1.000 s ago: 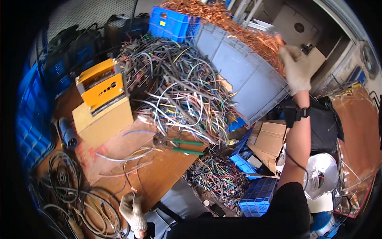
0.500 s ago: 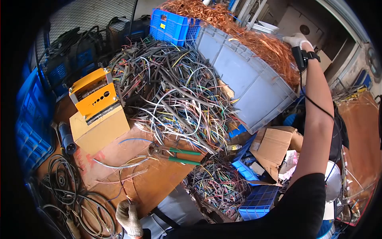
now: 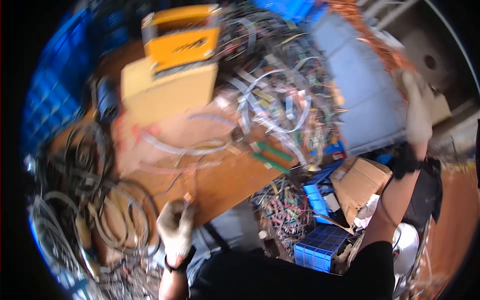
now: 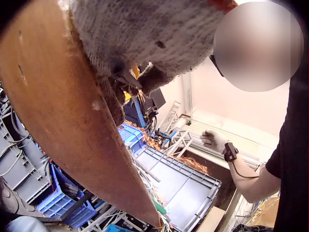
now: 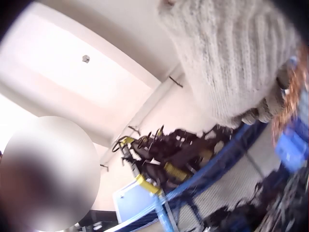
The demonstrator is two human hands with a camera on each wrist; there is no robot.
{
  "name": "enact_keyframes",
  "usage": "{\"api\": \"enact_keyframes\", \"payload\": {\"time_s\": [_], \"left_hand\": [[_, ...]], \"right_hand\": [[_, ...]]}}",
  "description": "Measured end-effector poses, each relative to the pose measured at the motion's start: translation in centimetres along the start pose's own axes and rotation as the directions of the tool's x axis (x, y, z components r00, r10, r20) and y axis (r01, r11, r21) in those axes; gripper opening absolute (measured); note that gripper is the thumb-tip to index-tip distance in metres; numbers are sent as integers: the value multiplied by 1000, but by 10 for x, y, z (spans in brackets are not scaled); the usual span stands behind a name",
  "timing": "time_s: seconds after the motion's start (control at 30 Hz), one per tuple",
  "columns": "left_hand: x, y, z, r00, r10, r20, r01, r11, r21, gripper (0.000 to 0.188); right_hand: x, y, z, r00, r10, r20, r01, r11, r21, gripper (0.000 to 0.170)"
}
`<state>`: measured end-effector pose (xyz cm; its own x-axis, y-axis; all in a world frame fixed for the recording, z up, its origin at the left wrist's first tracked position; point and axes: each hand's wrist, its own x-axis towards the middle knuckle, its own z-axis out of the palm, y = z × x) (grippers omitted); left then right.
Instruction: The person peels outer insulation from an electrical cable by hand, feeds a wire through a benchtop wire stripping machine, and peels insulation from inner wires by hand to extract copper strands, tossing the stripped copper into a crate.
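Observation:
My left hand, in a knit glove, is at the near edge of the brown work board with its fingers curled round a wire. Frayed copper strands stick out by its fingertips in the left wrist view; the rest of the wire is mostly hidden. Beside the grey bin, my gloved right hand is raised near the copper wire heaped in it. Its fingers look loose in the left wrist view, with nothing seen in them. Green-handled cutters lie on the board among loose wires.
A yellow machine stands on a tan block. Cut cables are piled behind the board. Coiled cables lie at the left. A cardboard box and blue crate stand at the right.
The head view has swung, blurring the picture and shifting the board right and up. My right hand has moved out over the bin's edge and back. The left hand keeps its grip by the board.

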<state>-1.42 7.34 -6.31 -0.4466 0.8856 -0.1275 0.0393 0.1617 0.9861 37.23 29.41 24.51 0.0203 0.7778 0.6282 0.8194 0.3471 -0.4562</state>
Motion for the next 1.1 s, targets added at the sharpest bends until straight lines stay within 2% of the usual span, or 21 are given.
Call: {"api": "enact_keyframes", "payload": {"time_s": [0.07,0.13,0.2,0.27,0.3,0.33,0.47,0.53,0.6,0.67,0.73,0.8,0.83,0.9,1.03,1.1], "left_hand": [[1,2,-1,1000,-3,19,5,997,-80,9],[4,-12,-4,997,66,35,-61,990,-125,9],[5,-14,-4,995,87,51,-78,985,-155,10],[5,-8,-8,994,84,73,-73,986,-147,9],[5,-16,-8,993,96,66,-87,987,-133,9],[6,-21,-7,992,111,63,-103,987,-123,9],[6,-19,-9,993,97,66,-91,991,-95,5],[6,-19,-9,994,84,72,-78,994,-83,7],[6,-15,-10,994,91,58,-89,995,-40,9],[7,-15,-8,997,49,54,-46,997,-54,10],[7,-14,-6,999,11,51,-7,998,-69,11],[7,-14,-5,999,-25,47,28,997,-73,13],[7,-15,-5,998,-25,49,29,997,-69,13],[8,-17,-4,996,84,30,-84,996,-27,14],[8,-18,-3,997,73,17,-73,997,11,13],[8,-21,-2,996,79,31,-80,997,13,11]], "right_hand": [[-67,-21,65,948,-82,307,35,987,157,15],[-120,-49,124,837,-109,537,-50,960,275,13],[-156,-68,175,737,-104,668,-293,841,455,13],[-177,-86,211,626,-62,777,-457,779,430,14],[-190,-81,235,636,-150,757,-375,797,473,18],[-200,-89,245,579,-115,807,-423,804,418,23],[-216,-115,251,539,-103,836,-425,824,376,25],[-224,-111,254,596,-60,801,-456,795,399,26],[-230,-109,251,589,-52,806,-491,769,409,29],[-240,-117,243,550,-104,829,-428,817,386,28],[-244,-120,242,510,-111,853,-278,917,286,38],[-255,-119,250,595,-214,774,-210,889,407,40],[-256,-121,251,596,-212,774,-214,888,408,40],[-256,-127,251,578,-212,788,-248,874,417,35],[-259,-125,256,529,-197,826,-241,898,368,26],[-263,-121,258,542,-163,825,-354,846,400,18]]}}
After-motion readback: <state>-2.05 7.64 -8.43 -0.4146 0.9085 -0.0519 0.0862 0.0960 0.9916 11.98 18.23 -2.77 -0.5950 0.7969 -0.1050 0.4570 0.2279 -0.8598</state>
